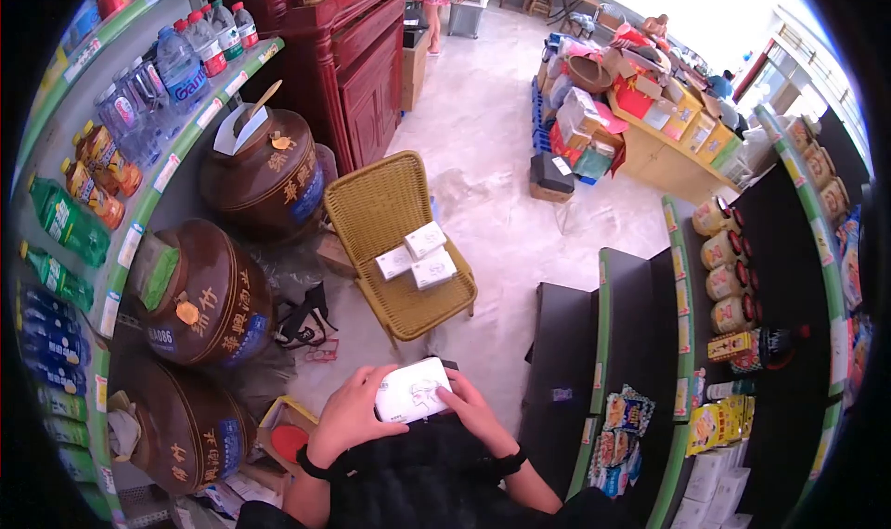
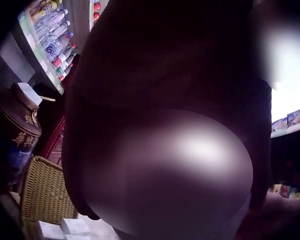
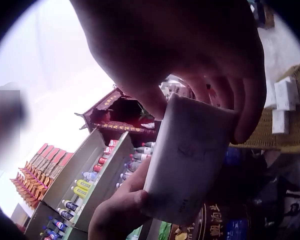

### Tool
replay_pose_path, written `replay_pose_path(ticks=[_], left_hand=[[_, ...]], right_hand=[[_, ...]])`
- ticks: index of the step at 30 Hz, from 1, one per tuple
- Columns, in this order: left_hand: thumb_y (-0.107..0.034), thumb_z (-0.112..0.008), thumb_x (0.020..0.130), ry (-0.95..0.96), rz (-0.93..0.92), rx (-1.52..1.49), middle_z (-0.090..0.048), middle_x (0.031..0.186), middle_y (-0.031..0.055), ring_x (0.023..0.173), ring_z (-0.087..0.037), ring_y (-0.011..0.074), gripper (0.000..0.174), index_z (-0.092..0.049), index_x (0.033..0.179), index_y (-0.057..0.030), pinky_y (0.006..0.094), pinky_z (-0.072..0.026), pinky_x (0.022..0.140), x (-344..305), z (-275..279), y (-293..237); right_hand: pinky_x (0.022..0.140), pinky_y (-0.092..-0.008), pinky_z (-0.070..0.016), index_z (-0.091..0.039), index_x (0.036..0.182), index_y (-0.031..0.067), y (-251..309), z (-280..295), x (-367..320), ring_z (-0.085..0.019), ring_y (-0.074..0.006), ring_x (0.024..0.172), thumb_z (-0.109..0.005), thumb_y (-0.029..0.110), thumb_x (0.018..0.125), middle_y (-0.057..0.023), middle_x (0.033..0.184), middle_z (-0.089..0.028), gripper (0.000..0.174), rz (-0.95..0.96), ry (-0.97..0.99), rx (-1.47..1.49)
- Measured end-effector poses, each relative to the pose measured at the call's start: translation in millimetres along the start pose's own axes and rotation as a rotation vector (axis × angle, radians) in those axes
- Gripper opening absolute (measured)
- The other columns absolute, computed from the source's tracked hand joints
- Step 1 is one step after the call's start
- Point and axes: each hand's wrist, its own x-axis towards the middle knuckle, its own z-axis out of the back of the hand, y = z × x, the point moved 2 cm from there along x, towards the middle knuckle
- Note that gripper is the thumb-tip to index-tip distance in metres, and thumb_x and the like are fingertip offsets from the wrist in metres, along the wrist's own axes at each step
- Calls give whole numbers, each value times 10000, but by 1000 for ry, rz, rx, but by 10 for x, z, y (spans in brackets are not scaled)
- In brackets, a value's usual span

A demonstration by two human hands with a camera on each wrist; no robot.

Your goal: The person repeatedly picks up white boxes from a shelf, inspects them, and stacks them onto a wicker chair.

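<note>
A white tissue pack [image 1: 408, 392] with a line drawing of a head on its face is held between both hands in front of the body. My left hand [image 1: 345, 418] grips its left side, thumb along the lower edge and fingers behind. On the other side my right hand [image 1: 480, 424] holds it, the thumb lying over the right edge. In the right wrist view the pack [image 3: 187, 160] stands tilted, with the right hand [image 3: 190, 55] over its top and the left hand [image 3: 117, 210] at its lower corner. Dark cloth and blur fill most of the left wrist view.
A wicker chair [image 1: 376, 209] ahead bears several white packs [image 1: 432, 269]. Large brown jars [image 1: 200, 297] and a bottle shelf [image 1: 139, 204] line the left. Dark stepped shelves [image 1: 557, 362] with jars and snack bags stand right. Farther back sits a heap of boxes [image 1: 640, 93].
</note>
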Motion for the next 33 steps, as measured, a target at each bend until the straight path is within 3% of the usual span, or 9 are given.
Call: replay_pose_path(ticks=[4,7,11,14,16,21,26,29,33], left_hand=[[-347,-849,547,-63,128,69,-540,1170,159,1047,-574,343,861,-477,1284,-100,424,-478,867,239,36,404],[-333,-851,521,-53,217,103,-593,1083,154,992,-593,348,818,-506,1220,-84,430,-485,832,616,70,726],[-326,-856,480,26,183,153,-651,985,166,925,-607,358,781,-531,1142,-70,426,-490,804,1403,119,1112],[-363,-875,444,88,221,213,-658,982,174,919,-621,366,863,-520,1172,-65,415,-494,820,2127,87,1407],[-329,-863,471,115,274,220,-647,973,186,916,-605,374,770,-512,1100,-58,433,-476,818,2637,-5,1646],[-271,-870,504,103,420,308,-612,982,218,914,-607,402,748,-437,1074,-52,456,-498,813,3754,-366,2340],[-186,-860,527,117,525,213,-556,1055,236,956,-578,425,754,-390,1101,-49,473,-495,838,4387,-669,2825],[-153,-851,535,59,575,168,-511,1104,245,995,-550,426,774,-369,1129,-40,469,-483,853,4598,-828,3060],[-130,-831,565,52,576,96,-478,1124,236,1043,-508,412,785,-357,1184,-33,450,-448,888,4809,-899,3170]], right_hand=[[748,-232,-470,-434,1342,54,-110,-91,681,-573,-99,935,-559,267,959,-75,1148,-597,456,-33,112,-4],[764,-255,-476,-440,1356,83,-214,-50,1223,-559,-110,998,-555,275,958,-42,1162,-589,456,-175,185,-96],[797,-287,-488,-460,1332,79,-109,85,1870,-556,-144,1042,-565,346,940,-67,1190,-572,485,-196,108,-80],[828,-317,-494,-466,1319,80,-226,365,2460,-560,-189,1064,-580,366,923,-97,1193,-565,501,-279,21,20],[836,-340,-502,-461,1317,83,-317,586,2841,-564,-216,1069,-594,357,913,-114,1195,-560,506,-353,-62,109],[837,-381,-519,-337,1390,87,-774,1192,3638,-569,-264,1074,-591,309,909,-164,1217,-533,587,-564,-326,365],[922,-415,-494,-193,1459,99,-1247,1542,4092,-472,-353,1223,-578,369,904,-251,1392,-375,728,-784,-509,636],[990,-444,-449,-160,1470,90,-1389,1544,4277,-381,-379,1301,-572,405,900,-281,1450,-275,771,-769,-458,818],[1036,-458,-399,-162,1465,92,-1398,1513,4611,-347,-366,1322,-577,408,899,-267,1447,-279,770,-729,-557,959]])
